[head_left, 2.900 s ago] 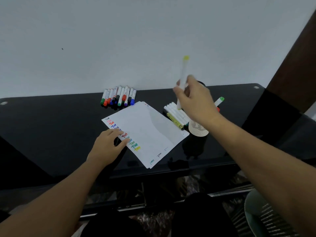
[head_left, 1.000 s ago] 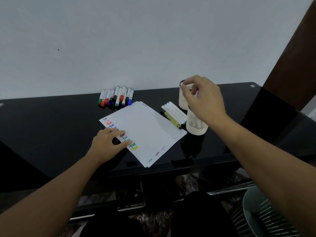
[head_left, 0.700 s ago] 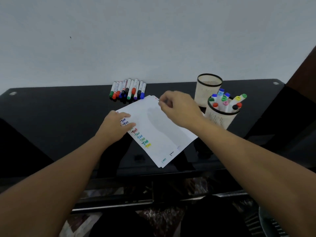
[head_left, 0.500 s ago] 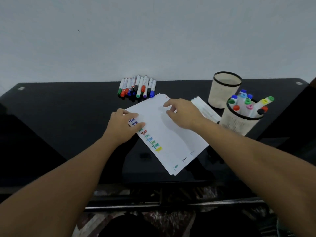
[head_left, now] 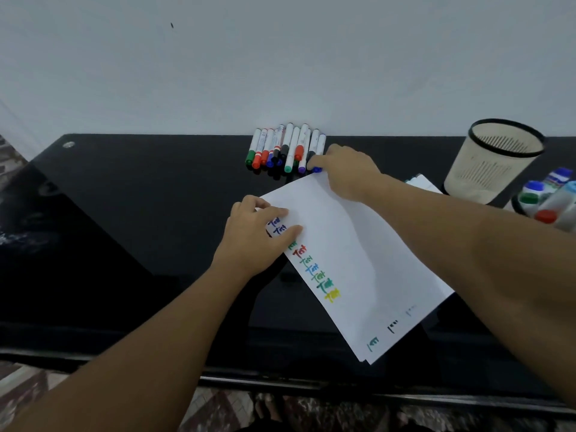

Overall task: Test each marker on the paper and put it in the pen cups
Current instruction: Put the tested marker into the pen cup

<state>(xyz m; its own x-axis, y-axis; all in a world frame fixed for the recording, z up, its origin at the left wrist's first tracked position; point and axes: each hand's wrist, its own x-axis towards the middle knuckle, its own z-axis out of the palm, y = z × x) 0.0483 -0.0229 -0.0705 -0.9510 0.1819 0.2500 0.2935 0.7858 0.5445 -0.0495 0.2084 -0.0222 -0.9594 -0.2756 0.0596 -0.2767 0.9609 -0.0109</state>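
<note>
The right hand (head_left: 346, 169) is at the near, capped end of the blue-capped marker (head_left: 318, 152), rightmost in the row on the desk (head_left: 140, 198), long axis running toward the wall; whether its grip has closed I cannot tell; the left hand (head_left: 258, 235), fingers flat, presses the paper (head_left: 352, 260).

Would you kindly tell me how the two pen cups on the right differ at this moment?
The far cream mesh pen cup with a black rim shows no markers inside, while the near pen cup at the frame's right edge holds several capped markers. The far cup is fully in view; the near cup is mostly cut off by the frame. Both stand upright on the black glass table.
</note>
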